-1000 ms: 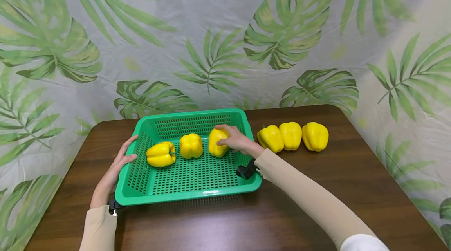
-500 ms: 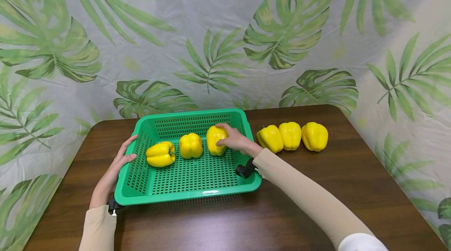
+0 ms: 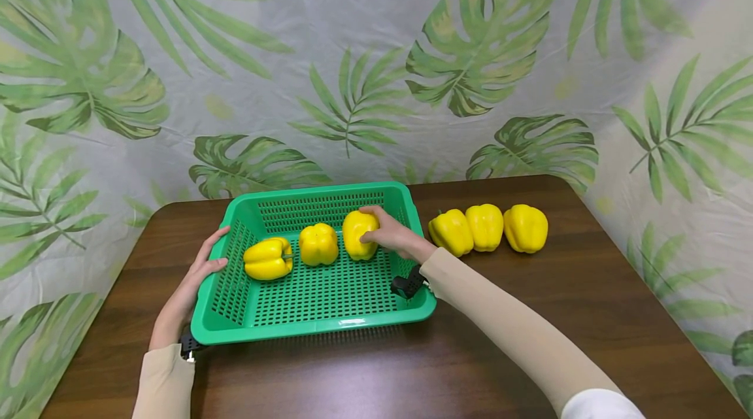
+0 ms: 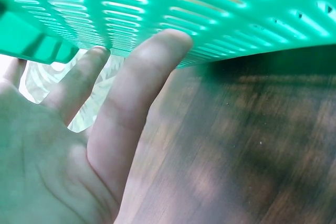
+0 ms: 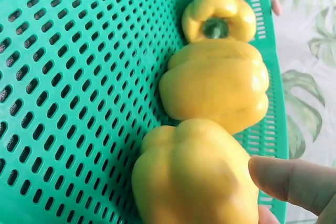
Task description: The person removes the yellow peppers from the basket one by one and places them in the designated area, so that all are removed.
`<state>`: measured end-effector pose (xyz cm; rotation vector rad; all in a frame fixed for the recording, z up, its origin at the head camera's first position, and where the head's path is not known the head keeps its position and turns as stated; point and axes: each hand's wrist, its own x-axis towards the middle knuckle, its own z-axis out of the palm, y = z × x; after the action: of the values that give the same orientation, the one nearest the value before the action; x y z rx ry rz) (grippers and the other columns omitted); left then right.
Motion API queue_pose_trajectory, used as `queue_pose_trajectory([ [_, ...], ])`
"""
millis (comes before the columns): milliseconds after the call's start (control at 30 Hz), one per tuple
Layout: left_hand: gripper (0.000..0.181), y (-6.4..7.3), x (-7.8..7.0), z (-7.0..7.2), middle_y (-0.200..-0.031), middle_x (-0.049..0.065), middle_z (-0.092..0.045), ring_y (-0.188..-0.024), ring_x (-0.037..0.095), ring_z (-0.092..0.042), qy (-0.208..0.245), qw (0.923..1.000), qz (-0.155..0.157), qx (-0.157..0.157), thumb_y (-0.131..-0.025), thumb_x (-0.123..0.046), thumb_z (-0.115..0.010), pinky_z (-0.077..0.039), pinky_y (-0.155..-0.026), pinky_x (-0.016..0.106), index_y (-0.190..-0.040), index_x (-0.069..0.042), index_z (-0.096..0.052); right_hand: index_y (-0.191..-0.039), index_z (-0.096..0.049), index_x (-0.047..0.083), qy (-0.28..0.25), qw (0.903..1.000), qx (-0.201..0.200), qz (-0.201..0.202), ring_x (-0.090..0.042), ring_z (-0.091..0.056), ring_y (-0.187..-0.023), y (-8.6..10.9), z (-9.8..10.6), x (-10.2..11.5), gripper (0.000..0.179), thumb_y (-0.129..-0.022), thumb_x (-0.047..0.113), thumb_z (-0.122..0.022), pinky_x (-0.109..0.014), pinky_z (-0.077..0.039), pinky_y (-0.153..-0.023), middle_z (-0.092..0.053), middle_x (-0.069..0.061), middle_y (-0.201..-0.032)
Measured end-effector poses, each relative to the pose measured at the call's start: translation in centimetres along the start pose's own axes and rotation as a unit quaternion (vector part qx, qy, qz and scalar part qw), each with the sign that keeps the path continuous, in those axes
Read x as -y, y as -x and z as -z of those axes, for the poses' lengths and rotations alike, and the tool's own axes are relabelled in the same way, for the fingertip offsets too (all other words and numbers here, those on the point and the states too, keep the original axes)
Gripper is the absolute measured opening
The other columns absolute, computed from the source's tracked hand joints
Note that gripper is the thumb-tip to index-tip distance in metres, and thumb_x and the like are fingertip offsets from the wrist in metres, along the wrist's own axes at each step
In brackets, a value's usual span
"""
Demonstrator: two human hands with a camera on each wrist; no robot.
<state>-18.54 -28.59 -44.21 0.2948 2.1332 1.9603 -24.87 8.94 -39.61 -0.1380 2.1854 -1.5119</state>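
The left hand, fingers extended, touches a green perforated basket, probably steadying it. Inside, the right hand grips a yellow bell pepper (thumb opposite fingers, apt for roundness) in line with two similar peppers; three more peppers sit rightward on the counter.

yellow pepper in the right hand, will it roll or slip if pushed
The held pepper may wobble rather than roll smoothly, given its lobed sides. Its glossy skin could let it slip a bit against the right hand. It looks fairly stiff, with plump, unwrinkled walls.
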Motion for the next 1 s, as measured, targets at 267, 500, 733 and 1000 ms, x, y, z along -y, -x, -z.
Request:
queue_pose_trajectory([
  [267, 0.055, 0.0, -0.1, -0.1, -0.153, 0.019, 0.002, -0.107, 0.012, -0.052, 0.0, 1.0, -0.004, 0.002, -0.103, -0.022, -0.033, -0.052, -0.079, 0.038, -0.153, -0.035, -0.013, -0.144, -0.036, 0.018, 0.003, 1.0, -0.002, 0.002, -0.033, -0.045, -0.113, 0.3, 0.0, 0.0, 0.057, -0.093, 0.005, -0.057, -0.055, -0.041, -0.089, -0.036, -0.017, -0.14],
  [500, 0.055, -0.1, -0.2, -0.1, -0.153, 0.02, 0.003, -0.107, 0.011, -0.053, 0.004, 0.9999, -0.01, 0.003, -0.103, -0.021, -0.033, -0.052, -0.079, 0.037, -0.152, -0.034, -0.013, -0.143, -0.038, 0.021, -0.009, 0.9999, -0.001, 0.012, -0.032, -0.049, -0.111, 0.5, 0.1, 0.0, 0.055, -0.093, 0.005, -0.057, -0.054, -0.043, -0.091, -0.034, -0.015, -0.141],
  [733, 0.055, 0.0, -0.1, -0.1, -0.153, 0.02, 0.003, -0.107, 0.012, -0.053, 0.006, 0.9999, -0.01, 0.004, -0.103, -0.021, -0.033, -0.052, -0.079, 0.038, -0.152, -0.034, -0.013, -0.144, -0.037, 0.023, -0.029, 0.9994, -0.001, 0.02, -0.035, -0.048, -0.114, 0.9, 0.3, 0.3, 0.056, -0.094, 0.004, -0.056, -0.055, -0.043, -0.091, -0.032, -0.017, -0.142],
  [1000, 0.054, 0.0, -0.1, -0.1, -0.153, 0.02, 0.002, -0.108, 0.012, -0.052, 0.006, 0.9999, -0.01, 0.003, -0.103, -0.021, -0.033, -0.052, -0.079, 0.038, -0.152, -0.034, -0.013, -0.144, -0.037, 0.022, -0.041, 0.9989, -0.003, 0.024, -0.036, -0.049, -0.115, 1.4, 0.4, 0.5, 0.057, -0.094, 0.005, -0.057, -0.055, -0.042, -0.093, -0.032, -0.019, -0.14],
])
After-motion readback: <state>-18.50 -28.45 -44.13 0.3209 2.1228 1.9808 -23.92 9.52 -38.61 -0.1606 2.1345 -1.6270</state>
